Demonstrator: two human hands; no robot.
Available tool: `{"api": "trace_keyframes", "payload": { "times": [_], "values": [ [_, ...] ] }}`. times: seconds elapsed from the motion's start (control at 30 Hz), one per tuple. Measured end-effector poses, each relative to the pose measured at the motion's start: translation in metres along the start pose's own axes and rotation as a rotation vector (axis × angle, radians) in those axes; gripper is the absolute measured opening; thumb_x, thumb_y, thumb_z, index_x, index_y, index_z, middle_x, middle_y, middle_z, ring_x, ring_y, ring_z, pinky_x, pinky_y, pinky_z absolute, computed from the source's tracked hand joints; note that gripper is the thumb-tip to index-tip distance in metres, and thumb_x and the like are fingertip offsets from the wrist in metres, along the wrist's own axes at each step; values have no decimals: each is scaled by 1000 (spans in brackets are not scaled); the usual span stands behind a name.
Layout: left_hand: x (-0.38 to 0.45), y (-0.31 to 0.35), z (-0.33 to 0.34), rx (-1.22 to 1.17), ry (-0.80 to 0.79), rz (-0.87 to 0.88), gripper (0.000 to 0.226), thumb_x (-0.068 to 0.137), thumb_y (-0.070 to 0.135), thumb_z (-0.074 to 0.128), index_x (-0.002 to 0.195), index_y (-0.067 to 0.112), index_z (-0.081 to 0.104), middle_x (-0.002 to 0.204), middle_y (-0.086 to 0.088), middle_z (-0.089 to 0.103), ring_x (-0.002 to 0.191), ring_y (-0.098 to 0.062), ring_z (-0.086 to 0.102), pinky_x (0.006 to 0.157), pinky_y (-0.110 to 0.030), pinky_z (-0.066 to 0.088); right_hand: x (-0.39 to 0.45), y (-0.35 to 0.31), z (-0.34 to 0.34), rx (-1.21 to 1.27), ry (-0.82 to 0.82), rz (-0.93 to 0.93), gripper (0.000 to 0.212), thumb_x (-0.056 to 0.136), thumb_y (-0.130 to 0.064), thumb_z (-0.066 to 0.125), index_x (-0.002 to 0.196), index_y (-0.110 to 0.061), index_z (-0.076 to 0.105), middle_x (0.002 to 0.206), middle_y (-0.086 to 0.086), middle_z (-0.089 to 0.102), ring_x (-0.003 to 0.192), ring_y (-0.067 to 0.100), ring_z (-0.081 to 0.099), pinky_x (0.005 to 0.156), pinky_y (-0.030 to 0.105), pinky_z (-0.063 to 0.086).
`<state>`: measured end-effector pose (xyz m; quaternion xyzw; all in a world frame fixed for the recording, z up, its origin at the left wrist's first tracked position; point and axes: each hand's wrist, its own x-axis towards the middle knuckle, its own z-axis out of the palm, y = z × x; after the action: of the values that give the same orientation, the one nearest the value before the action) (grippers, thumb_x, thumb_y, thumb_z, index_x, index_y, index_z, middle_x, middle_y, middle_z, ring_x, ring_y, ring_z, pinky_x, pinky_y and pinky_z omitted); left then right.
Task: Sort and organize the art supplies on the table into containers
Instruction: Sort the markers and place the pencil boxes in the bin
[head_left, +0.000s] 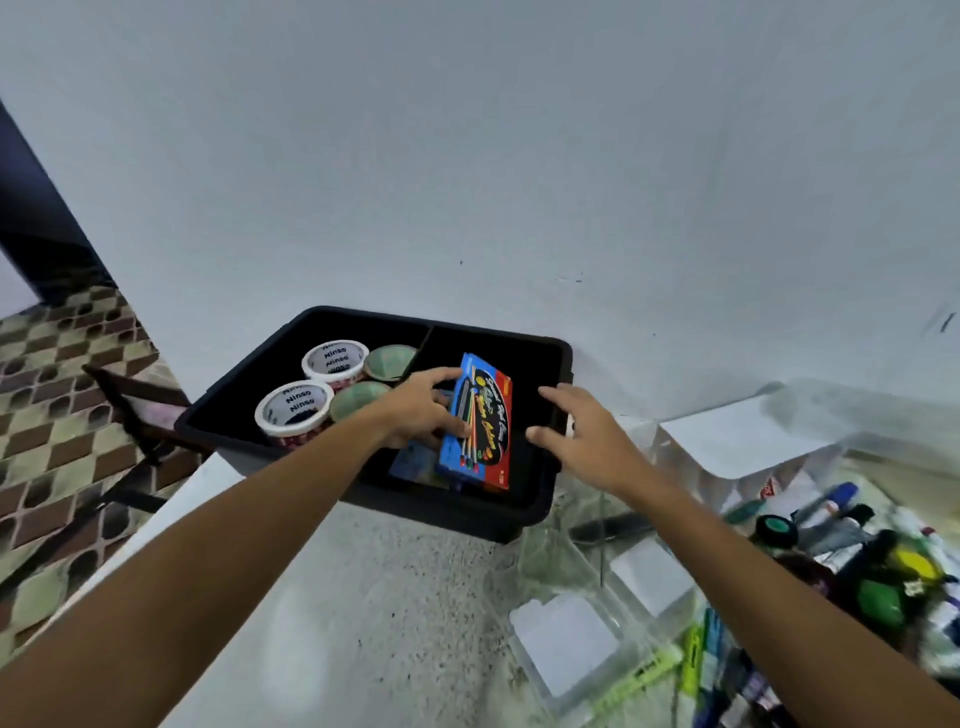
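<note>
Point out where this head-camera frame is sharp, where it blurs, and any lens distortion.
Head view: sharpest around the colour-pencil box and tape rolls in the black bin; the markers at lower right smear with blur; wide-angle stretch enlarges the forearms toward the bottom edge; lighting is soft and even, without hard shadows.

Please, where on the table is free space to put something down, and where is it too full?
The speckled table is bare between the two forearms, bordered by the black bin behind and the clear tray to the right. The pile of markers on the right is crowded. The bin's left compartment is filled by tape rolls.
</note>
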<state>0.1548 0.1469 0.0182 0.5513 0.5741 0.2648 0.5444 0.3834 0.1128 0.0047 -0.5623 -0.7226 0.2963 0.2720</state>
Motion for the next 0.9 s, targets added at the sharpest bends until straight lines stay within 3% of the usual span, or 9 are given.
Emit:
{"api": "trace_keyframes", "payload": {
  "times": [0.13, 0.33, 0.47, 0.53, 0.63, 0.8, 0.9],
  "values": [
    [21, -10, 16, 80, -80, -69, 90, 74, -10, 75, 147, 20, 33, 103, -13, 69, 91, -29, 70, 73, -47, 59, -2, 9, 13, -99, -27, -43, 70, 93, -39, 60, 151, -17, 29, 161, 2, 12, 147, 18, 17, 117, 37, 25],
    [36, -16, 19, 180, -167, -80, 90, 72, -2, 80, 147, 21, 35, 104, -16, 69, 88, -27, 71, 69, -39, 60, -3, 10, 16, -48, 45, -34, 68, 91, -30, 65, 149, -12, 33, 160, 2, 19, 146, 16, 20, 116, 34, 26],
    [41, -16, 12, 599, -195, 36, 93, 68, 24, 87, 147, 19, 38, 100, -6, 65, 83, -16, 64, 69, -25, 52, -3, 8, 19, -27, 69, -16, 66, 90, -26, 65, 148, -12, 36, 159, 2, 22, 146, 17, 19, 118, 40, 26],
    [42, -14, 14, 873, -181, 150, 89, 66, 36, 87, 143, 16, 45, 112, -7, 64, 92, -17, 59, 77, -25, 45, -3, 8, 20, -18, 77, -5, 65, 90, -25, 65, 147, -13, 37, 159, 2, 22, 147, 17, 19, 118, 42, 26],
    [43, -15, 22, 1067, -156, 229, 85, 64, 44, 86, 136, 14, 52, 126, -6, 60, 113, -21, 55, 88, -30, 43, -5, 9, 21, 4, 94, 0, 62, 89, -22, 66, 145, -12, 41, 159, 2, 23, 146, 15, 21, 117, 39, 27],
    [41, -13, 19, 1212, -196, 274, 79, 72, 50, 79, 138, 18, 52, 133, -4, 56, 118, -21, 53, 94, -33, 43, -8, 5, 23, 15, 107, 25, 52, 91, -25, 65, 139, -14, 49, 158, 4, 25, 146, 18, 23, 117, 42, 28],
    [22, -6, 16, 1047, -202, 348, 66, 83, 61, 61, 132, 18, 58, 114, -2, 64, 100, -15, 59, 86, -31, 49, -17, 1, 27, -173, 159, -1, 51, 95, -36, 58, 141, -18, 47, 157, 3, 28, 147, 19, 17, 118, 42, 24]
  ]
}}
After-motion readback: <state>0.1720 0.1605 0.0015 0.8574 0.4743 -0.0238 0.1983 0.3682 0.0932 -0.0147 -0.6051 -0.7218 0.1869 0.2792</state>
